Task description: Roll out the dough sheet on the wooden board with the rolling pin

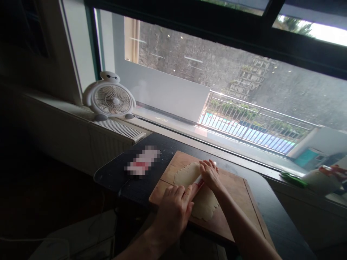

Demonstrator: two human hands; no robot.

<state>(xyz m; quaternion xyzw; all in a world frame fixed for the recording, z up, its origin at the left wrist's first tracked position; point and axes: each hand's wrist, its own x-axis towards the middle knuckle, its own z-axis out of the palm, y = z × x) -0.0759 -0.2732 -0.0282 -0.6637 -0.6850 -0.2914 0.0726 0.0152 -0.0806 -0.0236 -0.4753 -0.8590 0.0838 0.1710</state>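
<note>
A rolling pin [199, 181] lies slantwise across a thin, uneven sheet of dough [205, 206]. My left hand [176, 204] is wrapped round the near end of the pin. Over its far end my right hand [210, 175] is curled, fingers closed on it. Between the two hands a short pale and red stretch of the pin shows. Under the dough is a wooden board [230, 184], and the dough spreads out on both sides of the pin. The palms and the undersides of the fingers are hidden.
The board rests on a dark table [282, 206] beside a window. A blurred-out object [143, 161] lies left of the board. A white fan [112, 97] stands on the radiator [119, 129]. A green item [294, 179] sits on the sill at right.
</note>
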